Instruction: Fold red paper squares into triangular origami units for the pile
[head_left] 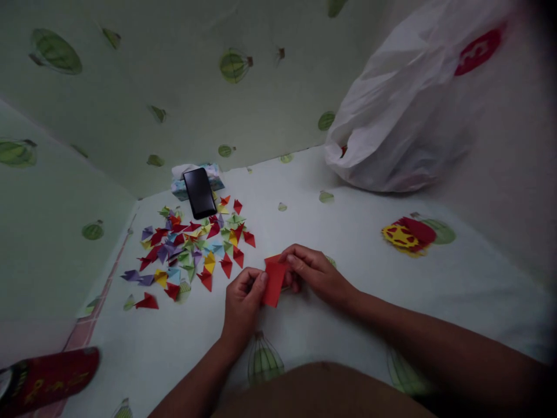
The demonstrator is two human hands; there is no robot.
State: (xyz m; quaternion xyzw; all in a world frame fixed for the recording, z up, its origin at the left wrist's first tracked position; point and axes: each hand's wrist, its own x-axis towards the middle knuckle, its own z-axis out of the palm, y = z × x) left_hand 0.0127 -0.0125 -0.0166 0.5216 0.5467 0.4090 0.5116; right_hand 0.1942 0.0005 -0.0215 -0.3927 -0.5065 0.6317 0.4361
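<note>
A small piece of red paper (274,283) is held up between my two hands, just above the white patterned surface. My left hand (244,296) pinches its lower left edge between thumb and fingers. At the upper right corner, my right hand (317,271) grips the same paper, with the thumb on the near face and some fingers behind it. Left of my hands lies a spread of small folded paper shapes (209,262) in red, yellow, green, blue and purple.
A black phone (200,193) leans on a tissue pack (178,189) behind the folded shapes. Yellow and red paper cut-outs (401,235) lie to the right. A white plastic bag (391,116) stands at the back right. A red can (56,377) is at the lower left.
</note>
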